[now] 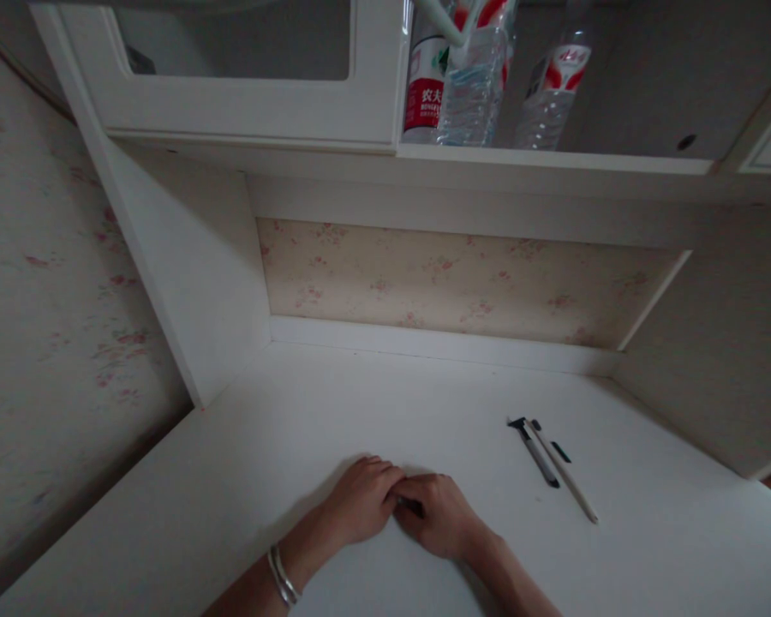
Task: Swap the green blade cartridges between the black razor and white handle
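My left hand [367, 499], with silver bangles [283, 578] at its wrist, rests on the white desktop [373, 394]. Its fingers are curled and pressed together. Against its fingertips lie the bent fingers of my right hand [438, 514], whose palm side is in shadow. I see no object in either hand. To the right of my right hand lie a slim grey-and-black tool [540, 458], which looks like a utility knife, and a long pale stick-like pen or pencil [566, 480]. Dark parts of another small item [560, 452] show beside the pale one.
Above the desk, an open shelf holds a bottle with a red-and-white label [422, 103], a clear plastic bottle [472, 98] and another clear bottle [546, 107]. A cabinet door with a glass pane [244, 107] hangs at the left. Side panels [199, 274] bound the desk's back.
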`<state>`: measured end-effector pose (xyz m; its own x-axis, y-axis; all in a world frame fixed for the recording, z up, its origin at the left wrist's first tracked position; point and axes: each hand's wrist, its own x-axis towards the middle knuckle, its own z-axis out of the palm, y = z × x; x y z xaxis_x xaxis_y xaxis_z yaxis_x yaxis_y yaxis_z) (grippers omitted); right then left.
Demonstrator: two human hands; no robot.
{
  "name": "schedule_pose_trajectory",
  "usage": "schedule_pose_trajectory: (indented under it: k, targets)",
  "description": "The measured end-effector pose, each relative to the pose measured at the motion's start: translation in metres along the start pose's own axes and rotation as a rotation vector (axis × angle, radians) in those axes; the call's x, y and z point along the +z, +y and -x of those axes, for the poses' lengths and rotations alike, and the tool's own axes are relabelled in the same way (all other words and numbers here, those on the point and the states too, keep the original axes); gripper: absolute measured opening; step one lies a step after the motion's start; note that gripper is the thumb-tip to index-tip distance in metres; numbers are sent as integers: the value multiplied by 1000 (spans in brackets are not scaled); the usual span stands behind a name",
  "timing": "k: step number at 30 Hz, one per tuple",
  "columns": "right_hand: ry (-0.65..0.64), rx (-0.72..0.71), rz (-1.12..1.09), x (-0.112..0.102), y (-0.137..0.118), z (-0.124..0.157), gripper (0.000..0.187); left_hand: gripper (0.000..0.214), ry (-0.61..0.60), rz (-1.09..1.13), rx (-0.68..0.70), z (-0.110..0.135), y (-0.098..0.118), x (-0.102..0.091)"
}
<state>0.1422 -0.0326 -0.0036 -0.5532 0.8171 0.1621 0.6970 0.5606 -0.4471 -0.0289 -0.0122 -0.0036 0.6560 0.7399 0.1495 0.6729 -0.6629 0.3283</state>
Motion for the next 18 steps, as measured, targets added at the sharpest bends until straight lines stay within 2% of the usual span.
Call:
schedule_pose_trajectory:
  k: [18]
  targets:
    - [9,-9,-7,-1,-2,1,22,19,19,9,13,0,-2,3]
